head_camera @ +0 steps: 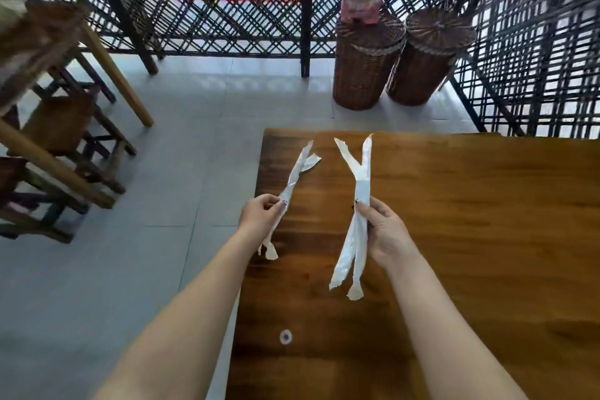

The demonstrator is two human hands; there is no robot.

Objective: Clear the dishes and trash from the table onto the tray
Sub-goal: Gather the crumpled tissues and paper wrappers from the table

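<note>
1. Left hand (259,214) pinches torn wrapper strip (298,169), bench (470,237) 10 o'clock edge.
2. Right hand (384,230) fingers (378,209) curl round second strip (362,172), 12 o'clock.
3. Both lifted clear, probably gathering trash; tray not visible.

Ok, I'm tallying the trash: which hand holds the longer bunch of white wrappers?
The right hand holds it: its wrappers reach further both ways than the thinner twisted strip in the left hand.
</note>
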